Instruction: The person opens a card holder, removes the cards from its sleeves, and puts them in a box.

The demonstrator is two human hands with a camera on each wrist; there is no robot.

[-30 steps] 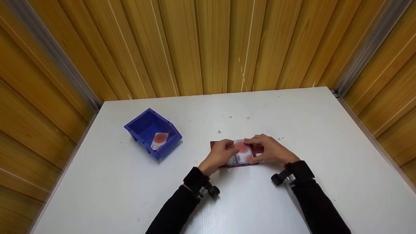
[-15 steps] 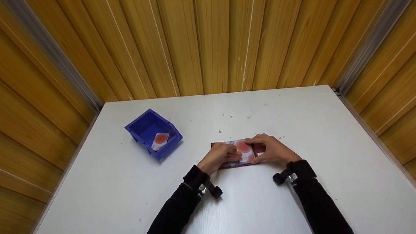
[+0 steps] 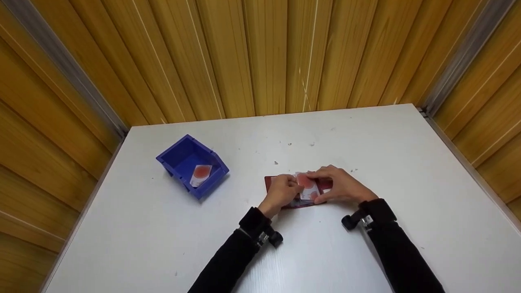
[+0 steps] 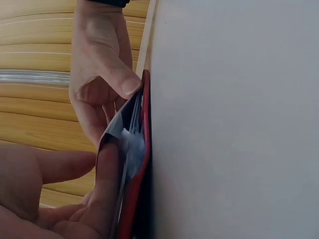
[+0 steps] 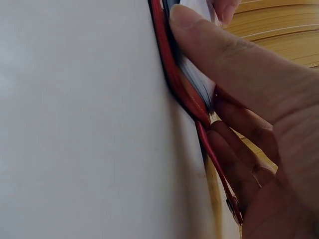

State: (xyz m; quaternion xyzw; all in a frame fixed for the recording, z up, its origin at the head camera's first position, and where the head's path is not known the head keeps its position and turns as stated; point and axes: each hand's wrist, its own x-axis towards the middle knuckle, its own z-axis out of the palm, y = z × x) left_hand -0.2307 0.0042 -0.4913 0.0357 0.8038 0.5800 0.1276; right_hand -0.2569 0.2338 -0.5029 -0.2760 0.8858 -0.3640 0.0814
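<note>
Wallet, red (image 3: 269, 181), one: lying open on the white surface (image 3: 122, 224), a little right of its middle and well short of its far edge; clear pockets (image 4: 133, 149) fanned up inside, thin strap (image 5: 217, 169) at its right end. Card, white with red discs (image 3: 308, 192), one: at the wallet, between the two hands, its left side raised; whether it sits in a pocket or on top cannot be told. Left hand (image 3: 281, 190): grip closed to a pinch on the card's left side, thumb above and a finger beneath, probably taking in some clear plastic too. Right hand (image 3: 341, 185): grip partly open, spanning the right side of card and wallet, thumb at the near edge, fingers at the far edge, holding both. Bin, blue (image 3: 184, 153), one: near the surface's left edge, towards its far left corner, well apart from the wallet. Second card (image 3: 200, 174), similar print: loose in the bin, touched by neither hand. Progress, as judged: wallet opened, handling of the first card under way and unfinished; left to do, apparently, settling or freeing that card, then perhaps closing the wallet.
</note>
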